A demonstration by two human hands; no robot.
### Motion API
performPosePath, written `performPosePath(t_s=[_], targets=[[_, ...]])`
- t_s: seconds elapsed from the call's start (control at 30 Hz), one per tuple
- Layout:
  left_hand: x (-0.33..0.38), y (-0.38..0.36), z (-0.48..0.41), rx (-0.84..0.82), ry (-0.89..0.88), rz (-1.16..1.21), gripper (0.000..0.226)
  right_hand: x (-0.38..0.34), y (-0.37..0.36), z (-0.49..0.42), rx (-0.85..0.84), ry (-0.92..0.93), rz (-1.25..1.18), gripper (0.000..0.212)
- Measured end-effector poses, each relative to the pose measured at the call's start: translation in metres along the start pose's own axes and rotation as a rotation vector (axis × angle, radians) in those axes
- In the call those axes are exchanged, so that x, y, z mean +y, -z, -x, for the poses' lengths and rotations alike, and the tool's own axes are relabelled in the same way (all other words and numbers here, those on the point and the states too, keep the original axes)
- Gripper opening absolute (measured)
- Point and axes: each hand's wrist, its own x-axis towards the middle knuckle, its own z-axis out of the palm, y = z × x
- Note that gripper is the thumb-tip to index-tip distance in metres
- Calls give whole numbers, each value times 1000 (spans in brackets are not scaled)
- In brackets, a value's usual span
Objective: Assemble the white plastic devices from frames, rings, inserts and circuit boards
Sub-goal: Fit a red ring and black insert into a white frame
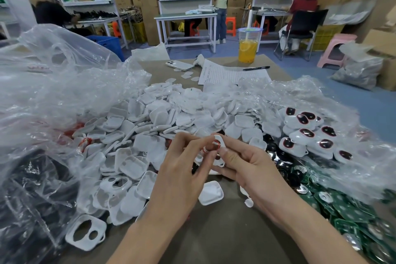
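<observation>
A worker's two bare hands meet above a brown table (225,233) heaped with parts. The right hand (242,162) grips a small white frame (221,146) between thumb and curled fingers (227,154), holding it upright just above the near edge of the heap. The left hand (184,169) has its fingertips closed in a pinch on a thin red ring (216,143) at the frame's opening.

Behind the hands, a pile of white shells (171,113) spreads across the middle of the table. One loose shell (211,193) lies below the hands, and a two-hole frame (85,234) sits at the near left. To the right, finished units (310,135) with dark oval inserts are stacked together, and green circuit boards (342,210) spill along the near right edge under crumpled film. A large clear plastic bag (53,83) billows on the left.

At the table's far end stand a cup (248,46) of orange drink, a black pen (256,68) on a lined sheet (231,75) and a white phone (180,65). Other workers (221,4) are at benches beyond, before walls of cardboard cartons.
</observation>
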Motion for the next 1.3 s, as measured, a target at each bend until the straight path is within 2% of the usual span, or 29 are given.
performPosePath(t_s=[0.23, 0.37, 0.5, 0.67, 1.0, 1.3], targets=[[1, 0, 0, -22, 47, 60, 22, -3, -7, 1, 22, 43, 55, 35], [2, 0, 0, 11, 1, 24, 23, -4, -7, 1, 26, 37, 59, 39], [2, -1, 1, 24, -46, -25, 28, -3, -4, 1, 28, 22, 56, 32], [0, -3, 0, 26, -14, 64, 31, 1, 1, -1, 19, -35, -24, 28], [-1, -5, 1, 44, -42, 57, 27, 5, 1, -2, 1, 15, 14, 28], [-2, -5, 0, 101, -88, 5, 39, 2, 2, 0, -35, 6, 17, 29]])
